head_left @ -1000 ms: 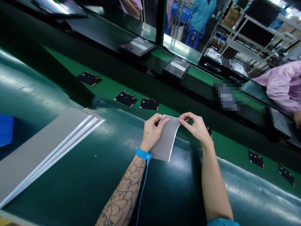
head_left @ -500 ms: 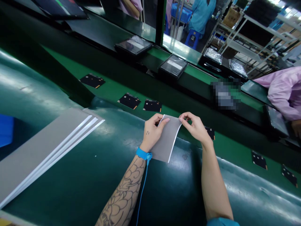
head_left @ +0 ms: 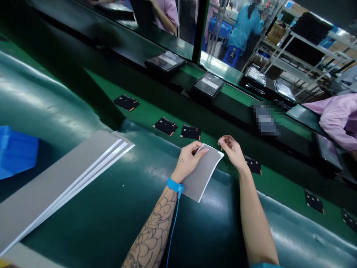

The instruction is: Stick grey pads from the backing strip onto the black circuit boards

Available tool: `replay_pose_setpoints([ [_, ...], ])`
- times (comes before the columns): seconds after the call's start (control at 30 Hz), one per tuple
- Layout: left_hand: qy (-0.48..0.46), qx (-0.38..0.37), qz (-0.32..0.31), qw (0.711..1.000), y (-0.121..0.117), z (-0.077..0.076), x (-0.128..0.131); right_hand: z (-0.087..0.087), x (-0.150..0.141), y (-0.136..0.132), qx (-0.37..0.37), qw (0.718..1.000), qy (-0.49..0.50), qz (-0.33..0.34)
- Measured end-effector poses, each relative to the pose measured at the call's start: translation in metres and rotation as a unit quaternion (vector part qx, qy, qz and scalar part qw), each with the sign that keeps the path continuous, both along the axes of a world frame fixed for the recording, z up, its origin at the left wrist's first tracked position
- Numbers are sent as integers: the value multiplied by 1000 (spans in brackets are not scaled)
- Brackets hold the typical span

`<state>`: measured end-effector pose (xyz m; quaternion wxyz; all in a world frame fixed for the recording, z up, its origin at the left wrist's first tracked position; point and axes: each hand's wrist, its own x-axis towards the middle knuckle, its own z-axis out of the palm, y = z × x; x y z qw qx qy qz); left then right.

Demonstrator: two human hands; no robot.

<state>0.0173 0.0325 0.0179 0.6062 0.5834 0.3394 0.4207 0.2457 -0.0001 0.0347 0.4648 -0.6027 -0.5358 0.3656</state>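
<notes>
My left hand (head_left: pixel 187 163) grips a small grey sheet (head_left: pixel 203 174) with a white backing, fingers curled over its upper left corner. A blue wrist strap (head_left: pixel 174 185) with a cord circles that wrist. My right hand (head_left: pixel 232 152) is pinched just above the sheet's upper right corner, its fingertips pressed together; what they hold is too small to see. Both hands hover over the dark green mat (head_left: pixel 111 208), close to the green conveyor belt (head_left: pixel 145 111).
A stack of long grey and white sheets (head_left: pixel 64 182) lies on the left. A blue bin (head_left: pixel 15 150) sits at the far left. Black flat parts (head_left: pixel 165 126) and framed screens (head_left: pixel 208 84) ride the belt. A person in a pink sleeve (head_left: pixel 338 117) works at the right.
My right hand has come off the sheet's corner and lifted slightly, still pinched. The view shifted, so everything sits lower and further right. The belt parts moved along to the right.
</notes>
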Motion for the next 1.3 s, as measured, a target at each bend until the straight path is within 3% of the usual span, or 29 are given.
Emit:
replay_pose_setpoints([
  [0.13,-16,-9,-24,1000,3,0,0,-15,-5,47,-22,997,-70,18],
  [0.27,-26,-25,-44,998,6,0,-3,-23,-12,99,-26,982,-166,85],
  [0.4,-22,-25,-47,998,6,4,-3,-26,-14,122,-40,969,-215,120],
  [0.67,-30,-27,-43,998,6,4,-2,-13,-3,114,-94,959,-218,155],
  [0.87,-19,-17,-46,999,5,8,-3,-11,1,110,-88,955,-237,152],
  [1.0,-8,-11,-42,999,6,7,-4,-18,1,105,-65,971,-212,91],
  [1.17,-1,-6,-6,1000,9,-1,-5,-18,-9,72,-16,997,-43,-68],
  [1.3,-6,2,40,999,12,-2,-10,-4,-17,35,6,998,-36,-43],
])
